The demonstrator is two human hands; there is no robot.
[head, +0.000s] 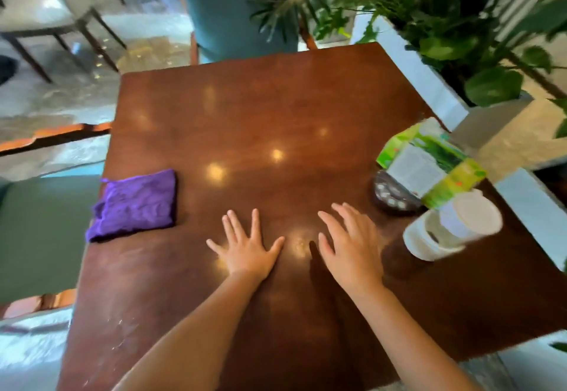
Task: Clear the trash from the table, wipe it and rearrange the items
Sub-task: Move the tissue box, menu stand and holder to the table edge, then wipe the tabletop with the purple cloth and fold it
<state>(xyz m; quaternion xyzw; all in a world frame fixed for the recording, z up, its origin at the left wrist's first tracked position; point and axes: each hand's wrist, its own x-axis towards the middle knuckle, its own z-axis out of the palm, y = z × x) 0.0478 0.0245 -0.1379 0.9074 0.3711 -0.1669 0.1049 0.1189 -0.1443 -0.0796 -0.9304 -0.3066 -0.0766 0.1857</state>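
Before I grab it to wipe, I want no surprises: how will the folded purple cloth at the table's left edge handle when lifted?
The folded purple cloth looks wrinkled and soft, so it will probably go floppy and unfold when lifted. It seems thin, likely light. Pushed across the glossy brown wooden table, it would probably bunch rather than slide neatly.

Cloth (pixel 135 203) at table's (pixel 276 108) left edge, box (pixel 429 166), bowl (pixel 394 196), cup (pixel 451 228) clustered at right edge

Both hands, left (pixel 248 252) and right (pixel 349 252), are spread flat and empty on the glossy brown wooden tabletop (pixel 260 114). A folded purple cloth (pixel 135 205) is laid at its left edge; a white lidded cup (pixel 451 226) and green tissue box (pixel 429 163) are grouped at the right.
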